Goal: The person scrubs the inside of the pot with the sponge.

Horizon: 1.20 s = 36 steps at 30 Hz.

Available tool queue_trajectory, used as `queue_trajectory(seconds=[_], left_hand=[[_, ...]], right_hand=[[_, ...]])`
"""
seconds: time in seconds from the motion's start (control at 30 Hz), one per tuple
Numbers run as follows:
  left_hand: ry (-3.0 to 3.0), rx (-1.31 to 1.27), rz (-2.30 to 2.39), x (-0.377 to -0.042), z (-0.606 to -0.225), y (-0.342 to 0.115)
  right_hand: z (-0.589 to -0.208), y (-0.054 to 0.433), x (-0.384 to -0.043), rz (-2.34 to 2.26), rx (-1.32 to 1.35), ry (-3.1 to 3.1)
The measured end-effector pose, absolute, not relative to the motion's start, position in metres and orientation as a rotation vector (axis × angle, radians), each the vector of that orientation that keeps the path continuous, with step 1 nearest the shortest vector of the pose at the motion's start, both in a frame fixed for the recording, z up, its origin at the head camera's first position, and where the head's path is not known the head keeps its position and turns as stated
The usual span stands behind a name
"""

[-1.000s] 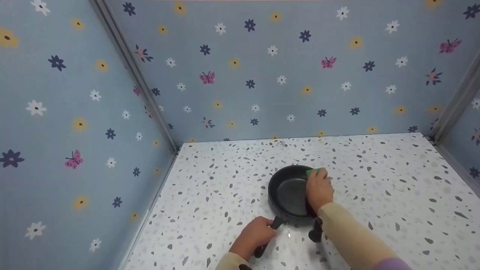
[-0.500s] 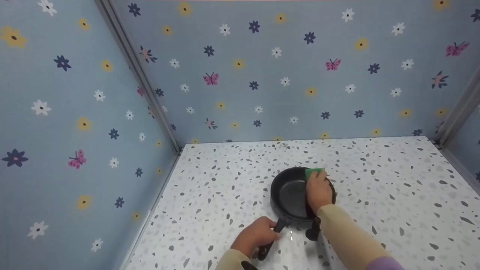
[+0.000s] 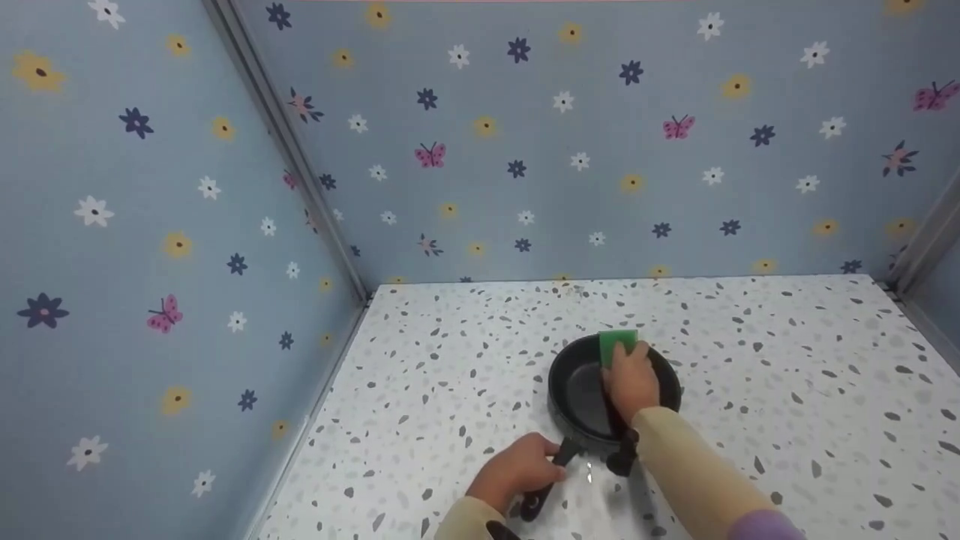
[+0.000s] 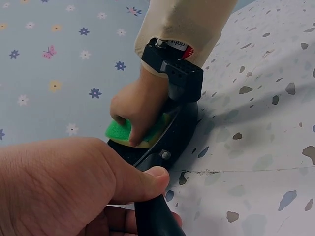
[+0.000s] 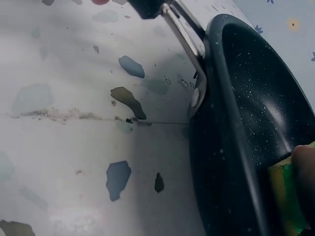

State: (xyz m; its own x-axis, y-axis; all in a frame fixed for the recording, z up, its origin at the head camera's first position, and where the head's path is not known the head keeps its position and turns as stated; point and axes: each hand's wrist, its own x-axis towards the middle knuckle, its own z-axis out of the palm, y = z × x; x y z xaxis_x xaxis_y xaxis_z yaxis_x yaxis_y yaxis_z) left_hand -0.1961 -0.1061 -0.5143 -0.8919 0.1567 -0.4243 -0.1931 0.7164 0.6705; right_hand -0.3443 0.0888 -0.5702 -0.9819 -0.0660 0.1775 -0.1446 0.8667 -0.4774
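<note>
A black frying pan (image 3: 581,394) sits on the speckled white table. My left hand (image 3: 521,469) grips its handle (image 4: 153,216), thumb on top and fingers curled underneath, as the left wrist view shows. My right hand (image 3: 632,381) reaches into the pan and holds a green and yellow sponge (image 3: 617,345) against the inside, right of the middle. In the left wrist view the green side of the sponge (image 4: 117,131) faces up beside the fingers. The right wrist view shows small pale specks or droplets on the pan's inner wall (image 5: 258,93), with part of the sponge (image 5: 285,196) at a fingertip.
The speckled tabletop (image 3: 450,360) stretches around the pan, with a thin dark-stained seam (image 5: 74,116) across it. Flower-patterned blue panels (image 3: 525,135) stand at the back and sides, joined by grey corner posts (image 3: 281,142). A black wrist camera (image 4: 184,78) sits on the right wrist.
My right hand has moved the sponge leftward inside the pan, toward its middle, and more of the green shows. My left hand keeps its hold on the handle. The head view has shifted slightly.
</note>
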Motion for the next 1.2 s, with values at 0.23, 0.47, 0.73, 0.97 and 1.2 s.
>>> queue_trajectory(seconds=[0.23, 0.47, 0.73, 0.97, 1.2], left_hand=[[2.471, 0.03, 1.03, -0.195, -0.517, -0.107], [2.451, -0.018, 0.982, -0.196, -0.517, -0.105], [2.459, -0.02, 0.973, -0.198, -0.517, -0.105], [2.486, -0.026, 0.987, -0.199, -0.513, -0.107], [2.526, -0.064, 0.97, -0.198, -0.513, -0.108]], right_hand=[[-0.571, 0.087, -0.344, 0.773, 0.186, -2.938], [-0.573, 0.087, -0.34, 0.826, 0.235, -2.961], [-0.575, 0.083, -0.341, 0.954, 0.323, -2.996], [-0.57, 0.079, -0.34, 0.988, 0.529, -3.022], [-0.566, 0.078, -0.336, 1.083, 0.632, -3.04]])
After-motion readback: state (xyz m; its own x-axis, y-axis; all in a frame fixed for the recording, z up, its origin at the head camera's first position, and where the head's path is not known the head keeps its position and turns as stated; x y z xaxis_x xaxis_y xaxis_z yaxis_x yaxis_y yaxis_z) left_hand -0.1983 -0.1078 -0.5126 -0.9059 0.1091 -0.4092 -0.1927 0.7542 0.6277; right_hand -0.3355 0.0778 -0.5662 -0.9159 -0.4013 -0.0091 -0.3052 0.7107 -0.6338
